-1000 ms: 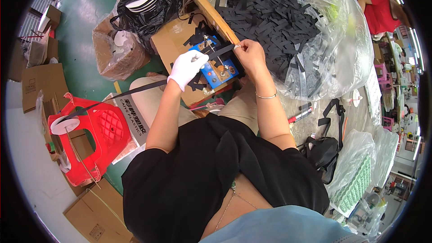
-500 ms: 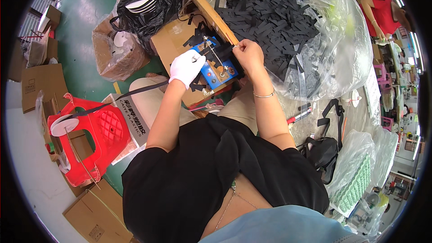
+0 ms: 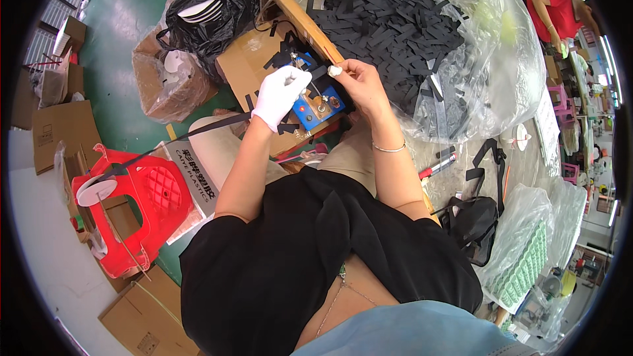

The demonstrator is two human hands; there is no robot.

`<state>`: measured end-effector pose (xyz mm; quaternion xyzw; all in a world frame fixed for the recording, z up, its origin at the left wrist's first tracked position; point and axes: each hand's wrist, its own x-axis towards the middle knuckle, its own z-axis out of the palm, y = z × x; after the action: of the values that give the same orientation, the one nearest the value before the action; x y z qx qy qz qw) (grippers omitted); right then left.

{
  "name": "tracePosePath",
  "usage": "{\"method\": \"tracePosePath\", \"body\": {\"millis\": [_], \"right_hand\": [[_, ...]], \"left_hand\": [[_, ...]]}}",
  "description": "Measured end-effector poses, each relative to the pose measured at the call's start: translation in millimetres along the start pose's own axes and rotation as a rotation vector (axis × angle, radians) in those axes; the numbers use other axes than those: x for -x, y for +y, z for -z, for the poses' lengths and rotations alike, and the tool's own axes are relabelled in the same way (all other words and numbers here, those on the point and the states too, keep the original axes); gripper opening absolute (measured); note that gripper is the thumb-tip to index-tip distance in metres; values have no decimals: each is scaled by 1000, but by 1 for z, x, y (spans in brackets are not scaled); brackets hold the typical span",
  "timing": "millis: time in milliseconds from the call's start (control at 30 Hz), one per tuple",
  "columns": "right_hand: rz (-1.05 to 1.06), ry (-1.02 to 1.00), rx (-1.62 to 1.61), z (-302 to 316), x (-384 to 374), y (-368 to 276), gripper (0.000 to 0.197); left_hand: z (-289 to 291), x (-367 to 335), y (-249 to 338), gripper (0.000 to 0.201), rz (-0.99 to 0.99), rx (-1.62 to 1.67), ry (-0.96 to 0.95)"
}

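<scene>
A small blue bench machine (image 3: pixel 316 111) with metal rods and knobs sits between my knees on a cardboard sheet. My left hand (image 3: pixel 280 97), in a white glove, is closed at the machine's left side. A long black strap (image 3: pixel 191 133) runs under its wrist from a white reel (image 3: pixel 97 191) on a red plastic stool (image 3: pixel 165 191). My bare right hand (image 3: pixel 362 87), with a white cover on the thumb tip, is pinched at the machine's far right corner. A short black stretch of strap shows between the hands; what lies inside the right fingertips is hidden.
Cut black strap pieces (image 3: pixel 389 20) are heaped in clear plastic at the far right, behind a wooden edge (image 3: pixel 306 16). An open carton (image 3: pixel 155 86) and a black bag (image 3: pixel 227 10) stand far left. A red-handled tool (image 3: pixel 436 166) lies right. A person in red (image 3: pixel 559 13) is farther off.
My right hand has shifted slightly left, toward the gloved one, and its covered thumb now shows. The gloved hand has turned and moved a little nearer the machine's far edge.
</scene>
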<state>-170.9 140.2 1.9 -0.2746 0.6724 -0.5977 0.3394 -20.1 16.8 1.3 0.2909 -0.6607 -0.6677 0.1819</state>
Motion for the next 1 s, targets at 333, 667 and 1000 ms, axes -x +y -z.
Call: {"method": "tracePosePath", "body": {"millis": [333, 667, 1000], "right_hand": [[100, 229, 534, 8, -10, 7, 14], [-22, 214, 768, 4, -17, -5, 15], [4, 231, 799, 1, -14, -4, 16]], "left_hand": [[8, 0, -7, 21, 40, -213, -70], [30, 6, -29, 25, 133, -300, -50], [25, 8, -21, 29, 104, -654, 98]]}}
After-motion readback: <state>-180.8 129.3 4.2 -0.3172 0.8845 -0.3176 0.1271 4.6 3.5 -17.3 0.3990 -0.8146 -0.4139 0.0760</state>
